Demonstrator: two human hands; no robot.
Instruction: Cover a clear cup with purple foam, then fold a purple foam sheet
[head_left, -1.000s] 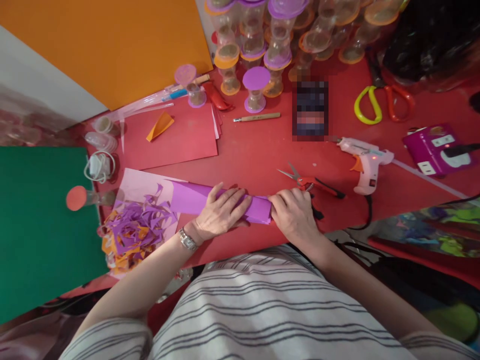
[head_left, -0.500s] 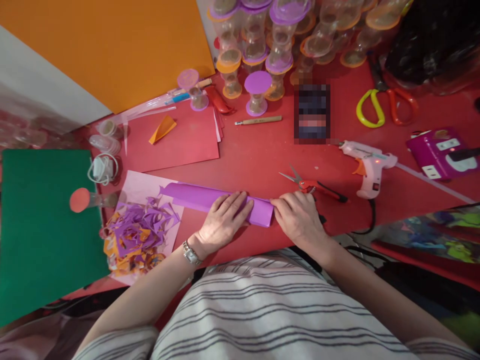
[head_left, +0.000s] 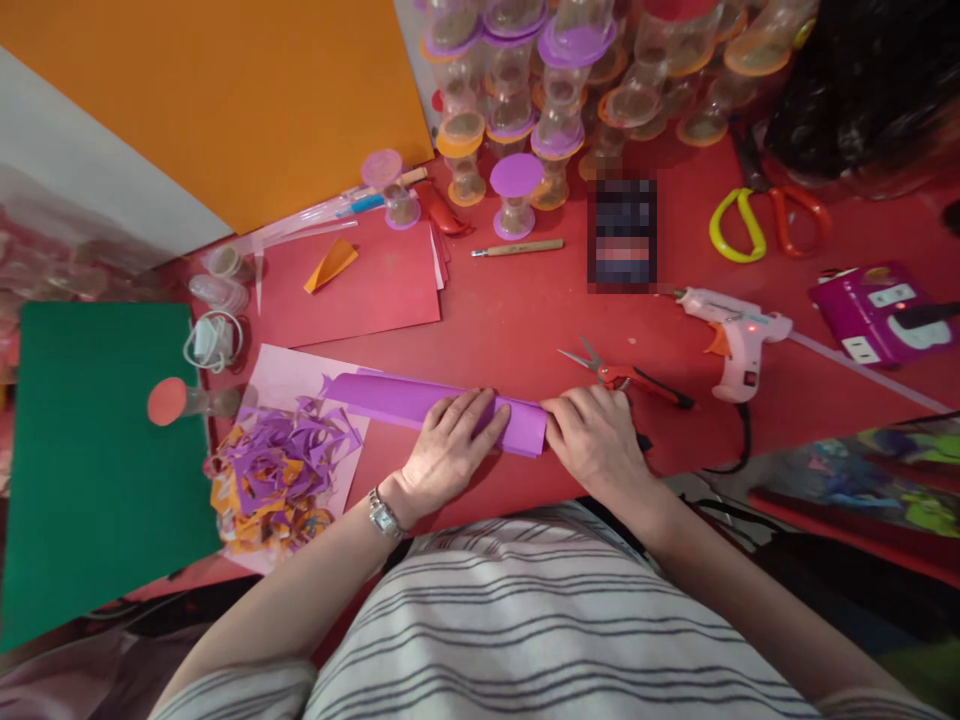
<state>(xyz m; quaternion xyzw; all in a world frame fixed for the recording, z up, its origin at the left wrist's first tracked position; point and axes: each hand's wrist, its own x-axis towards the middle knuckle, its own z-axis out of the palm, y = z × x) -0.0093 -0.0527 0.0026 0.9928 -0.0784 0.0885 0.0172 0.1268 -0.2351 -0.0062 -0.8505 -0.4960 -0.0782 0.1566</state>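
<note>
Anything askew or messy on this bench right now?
Mostly tidy. One loose heap of purple and orange paper offcuts sprawls over the pale pink sheet, spilling past its near-left edge. The small red-handled scissors lie open just beyond the right hand. Both hands press the folded purple paper flat.

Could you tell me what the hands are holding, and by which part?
Purple paper: left hand presses its middle, right hand grips its right end.
</note>
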